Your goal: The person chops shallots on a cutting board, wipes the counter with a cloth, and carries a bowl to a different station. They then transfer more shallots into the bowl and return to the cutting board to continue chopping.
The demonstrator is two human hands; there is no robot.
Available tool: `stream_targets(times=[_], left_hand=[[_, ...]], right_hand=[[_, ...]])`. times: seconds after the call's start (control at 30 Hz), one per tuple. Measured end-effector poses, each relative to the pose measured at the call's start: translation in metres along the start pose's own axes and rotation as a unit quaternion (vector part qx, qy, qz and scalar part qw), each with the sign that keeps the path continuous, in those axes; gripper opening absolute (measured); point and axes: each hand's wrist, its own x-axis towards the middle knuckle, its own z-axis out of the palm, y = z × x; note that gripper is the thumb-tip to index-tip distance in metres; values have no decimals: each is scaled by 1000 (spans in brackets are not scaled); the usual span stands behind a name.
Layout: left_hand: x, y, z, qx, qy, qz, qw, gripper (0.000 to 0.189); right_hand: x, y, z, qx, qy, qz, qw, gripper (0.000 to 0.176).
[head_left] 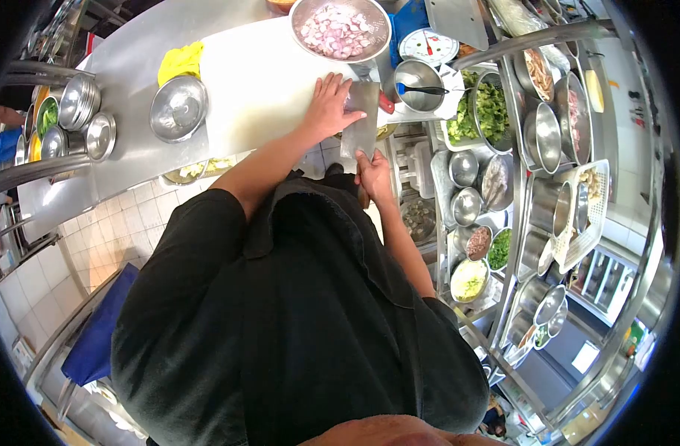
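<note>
Right hand (375, 177): grip closed on cleaver (363, 123). Left hand (329, 106): grip open, by board's (254, 85) edge, thumb at blade.

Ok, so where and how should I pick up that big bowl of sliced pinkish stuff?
Probably best two-handed: grip the bowl by opposite sides of its rim, coming from outside left and right. It's wide and round with no handle showing, and the pinkish slices fill its middle. Mind the right side, where the scale sits close.
</note>
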Motion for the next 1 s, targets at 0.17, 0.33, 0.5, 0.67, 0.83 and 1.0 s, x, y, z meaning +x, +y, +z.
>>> stream_targets(times=[0.17, 0.33, 0.5, 0.67, 0.83, 1.0], left_hand=[[-3, 0, 15, -72, 97, -40, 992, 56], [-7, -10, 20, -194, 219, -99, 951, 37], [-18, -5, -7, -253, 270, -163, 915, 36], [15, 14, -56, -283, 331, -126, 891, 36], [99, 19, -71, -224, 368, -25, 902, 26], [169, -20, -34, -164, 288, -93, 939, 21]], right_hand=[[11, 6, 27, 23, -35, 1, 999, 17], [13, -8, 36, 12, -105, 6, 994, 17], [-1, -48, 34, -64, -158, -4, 985, 19], [-12, -110, 39, -147, -112, -43, 982, 22], [21, -134, 41, -214, 24, -191, 958, 29], [33, -158, 22, -136, 60, -142, 979, 23]])
